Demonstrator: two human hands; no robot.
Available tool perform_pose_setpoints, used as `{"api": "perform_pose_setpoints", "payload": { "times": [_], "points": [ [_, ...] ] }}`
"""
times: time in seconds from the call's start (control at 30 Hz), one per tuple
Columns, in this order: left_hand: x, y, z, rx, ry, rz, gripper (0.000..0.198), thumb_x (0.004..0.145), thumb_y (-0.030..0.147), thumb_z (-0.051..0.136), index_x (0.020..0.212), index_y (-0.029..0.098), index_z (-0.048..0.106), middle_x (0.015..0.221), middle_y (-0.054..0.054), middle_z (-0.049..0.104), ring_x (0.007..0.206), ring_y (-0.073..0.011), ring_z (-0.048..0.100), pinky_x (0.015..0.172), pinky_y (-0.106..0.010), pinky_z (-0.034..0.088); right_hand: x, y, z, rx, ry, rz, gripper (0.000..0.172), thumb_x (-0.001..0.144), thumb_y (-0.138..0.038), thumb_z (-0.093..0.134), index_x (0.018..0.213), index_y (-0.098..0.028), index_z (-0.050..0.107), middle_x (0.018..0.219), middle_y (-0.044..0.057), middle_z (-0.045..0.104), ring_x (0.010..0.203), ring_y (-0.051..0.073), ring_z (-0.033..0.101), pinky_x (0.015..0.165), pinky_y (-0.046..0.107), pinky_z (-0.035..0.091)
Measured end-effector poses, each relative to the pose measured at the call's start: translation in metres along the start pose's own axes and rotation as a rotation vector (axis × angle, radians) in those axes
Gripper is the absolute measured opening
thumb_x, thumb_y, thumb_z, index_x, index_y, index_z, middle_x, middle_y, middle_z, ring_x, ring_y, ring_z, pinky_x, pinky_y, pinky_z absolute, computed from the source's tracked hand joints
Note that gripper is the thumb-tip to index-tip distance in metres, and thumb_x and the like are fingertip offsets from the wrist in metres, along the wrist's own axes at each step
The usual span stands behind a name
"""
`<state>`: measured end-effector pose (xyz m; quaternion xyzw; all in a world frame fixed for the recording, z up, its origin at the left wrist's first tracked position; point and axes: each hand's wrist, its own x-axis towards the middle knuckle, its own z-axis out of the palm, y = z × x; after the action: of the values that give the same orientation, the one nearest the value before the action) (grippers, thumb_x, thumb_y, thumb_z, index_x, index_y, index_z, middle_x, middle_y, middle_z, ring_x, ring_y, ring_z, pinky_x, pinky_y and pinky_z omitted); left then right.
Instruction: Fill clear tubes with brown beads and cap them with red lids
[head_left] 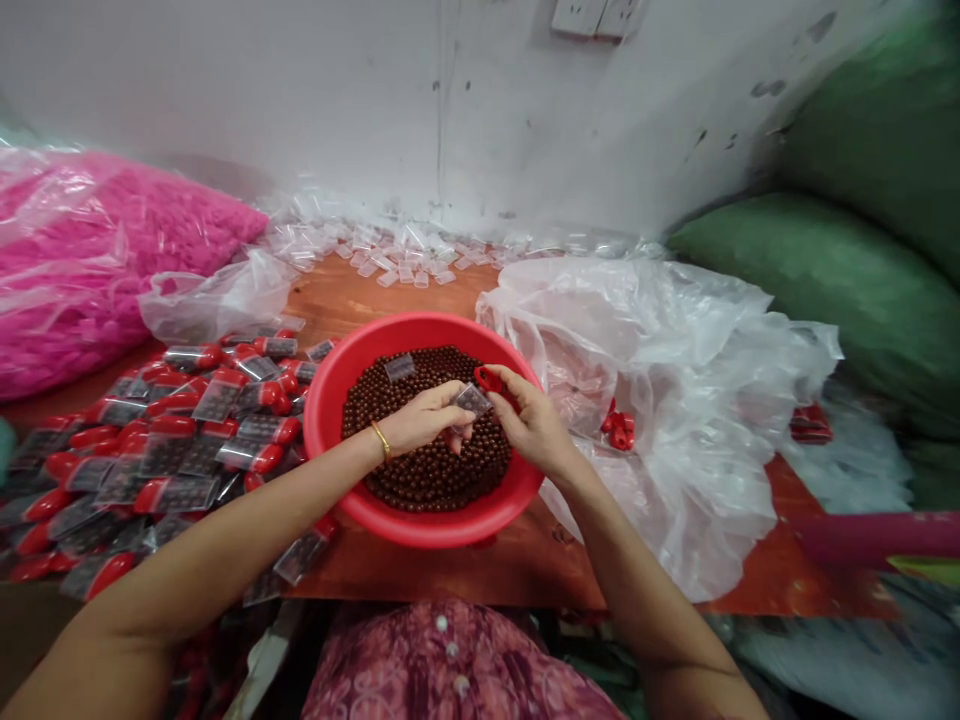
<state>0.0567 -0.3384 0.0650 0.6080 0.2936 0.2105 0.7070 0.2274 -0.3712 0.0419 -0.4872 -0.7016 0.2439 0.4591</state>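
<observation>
Over a red basin (420, 530) of small brown beads (420, 465), my two hands work close together. My left hand (435, 415) is closed around a small clear plastic case (471, 400), which looks to have dark beads inside. Between the thumb and fingers of my right hand (529, 420) is a red cap (489, 379), right beside the open end of the case; I cannot tell whether they touch. Another clear case (400, 368) lies on the beads near the basin's far side.
Left of the basin are heaped several filled cases with red caps (172, 430). Behind them sits a bag of pink pieces (112, 240). Clear empty cases (405, 262) lie along the wall. On the right, a crumpled plastic bag (667, 400) holds red caps (619, 428), with green sacks (825, 270) beyond.
</observation>
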Motion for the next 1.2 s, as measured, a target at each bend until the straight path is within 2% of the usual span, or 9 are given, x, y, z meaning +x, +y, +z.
{"api": "perform_pose_setpoints", "payload": {
  "times": [0.23, 0.37, 0.5, 0.67, 0.83, 1.0, 1.07, 1.13, 1.2],
  "points": [
    [0.0, -0.002, 0.002, 0.069, 0.071, 0.058, 0.02, 0.072, 0.032, 0.051, 0.077, 0.015, 0.041, 0.063, 0.004, 0.05, 0.045, -0.0054, 0.047, 0.046, -0.02, 0.04, -0.005, -0.008, 0.007, -0.497, 0.167, -0.299, 0.042, 0.083, -0.006, 0.039, 0.122, -0.017, 0.05, 0.109, 0.007, 0.065, 0.094, 0.016, 0.063, 0.084, 0.03, 0.052],
    [-0.001, -0.004, 0.003, 0.104, 0.116, 0.09, 0.021, 0.074, 0.035, 0.049, 0.077, 0.016, 0.039, 0.061, 0.005, 0.047, 0.045, -0.0052, 0.043, 0.044, -0.019, 0.036, -0.008, -0.014, 0.013, -0.58, 0.239, -0.38, 0.042, 0.084, -0.005, 0.038, 0.124, -0.017, 0.048, 0.105, 0.008, 0.066, 0.082, 0.017, 0.063, 0.076, 0.03, 0.054],
    [-0.003, -0.006, 0.003, 0.202, 0.182, 0.095, 0.023, 0.075, 0.037, 0.051, 0.082, 0.017, 0.042, 0.063, 0.005, 0.045, 0.049, -0.0065, 0.041, 0.046, -0.02, 0.034, -0.013, -0.02, 0.014, -0.454, 0.207, -0.312, 0.041, 0.086, -0.008, 0.039, 0.124, -0.018, 0.05, 0.103, 0.007, 0.067, 0.082, 0.016, 0.064, 0.076, 0.03, 0.054],
    [-0.007, -0.001, 0.003, 0.403, 0.209, 0.258, 0.023, 0.076, 0.038, 0.053, 0.078, 0.015, 0.049, 0.071, 0.002, 0.047, 0.066, -0.0096, 0.043, 0.062, -0.022, 0.036, -0.023, -0.024, 0.016, -0.307, 0.202, -0.22, 0.041, 0.085, -0.009, 0.042, 0.123, -0.02, 0.054, 0.104, 0.007, 0.067, 0.09, 0.017, 0.065, 0.081, 0.031, 0.054],
    [-0.011, 0.003, 0.003, 0.611, 0.229, 0.284, 0.022, 0.075, 0.038, 0.055, 0.074, 0.017, 0.049, 0.068, 0.003, 0.049, 0.065, -0.0105, 0.045, 0.061, -0.021, 0.034, -0.03, -0.027, 0.013, -0.232, 0.257, -0.233, 0.043, 0.082, -0.008, 0.047, 0.121, -0.024, 0.057, 0.108, 0.005, 0.066, 0.09, 0.018, 0.066, 0.081, 0.031, 0.054],
    [-0.012, 0.0, 0.004, 0.709, 0.279, 0.258, 0.014, 0.069, 0.025, 0.061, 0.071, 0.017, 0.049, 0.066, 0.003, 0.053, 0.063, -0.0102, 0.048, 0.06, -0.02, 0.034, -0.036, -0.037, 0.022, -0.209, 0.286, -0.275, 0.048, 0.078, -0.005, 0.055, 0.119, -0.029, 0.058, 0.109, 0.002, 0.066, 0.09, 0.018, 0.066, 0.082, 0.031, 0.054],
    [-0.008, 0.0, 0.003, 0.737, 0.195, 0.308, 0.009, 0.069, 0.019, 0.059, 0.069, 0.017, 0.051, 0.067, 0.003, 0.055, 0.065, -0.0101, 0.049, 0.061, -0.02, 0.035, -0.04, -0.043, 0.035, -0.129, 0.237, -0.351, 0.047, 0.077, -0.004, 0.054, 0.114, -0.031, 0.061, 0.107, 0.0, 0.067, 0.088, 0.016, 0.066, 0.079, 0.03, 0.054],
    [-0.002, 0.002, 0.001, 0.741, 0.113, 0.344, 0.008, 0.069, 0.016, 0.059, 0.067, 0.017, 0.051, 0.067, 0.003, 0.056, 0.065, -0.0097, 0.049, 0.062, -0.02, 0.036, -0.043, -0.05, 0.046, -0.037, 0.122, -0.468, 0.043, 0.076, -0.002, 0.051, 0.104, -0.031, 0.065, 0.099, -0.001, 0.069, 0.08, 0.014, 0.066, 0.071, 0.027, 0.054],
    [0.006, 0.004, 0.001, 0.643, 0.079, 0.332, 0.011, 0.066, 0.016, 0.063, 0.066, 0.017, 0.051, 0.065, 0.003, 0.056, 0.063, -0.009, 0.049, 0.061, -0.02, 0.038, -0.042, -0.057, 0.049, -0.01, 0.026, -0.532, 0.04, 0.075, -0.001, 0.049, 0.098, -0.028, 0.067, 0.093, 0.0, 0.07, 0.077, 0.014, 0.066, 0.066, 0.026, 0.053]
  ]
}}
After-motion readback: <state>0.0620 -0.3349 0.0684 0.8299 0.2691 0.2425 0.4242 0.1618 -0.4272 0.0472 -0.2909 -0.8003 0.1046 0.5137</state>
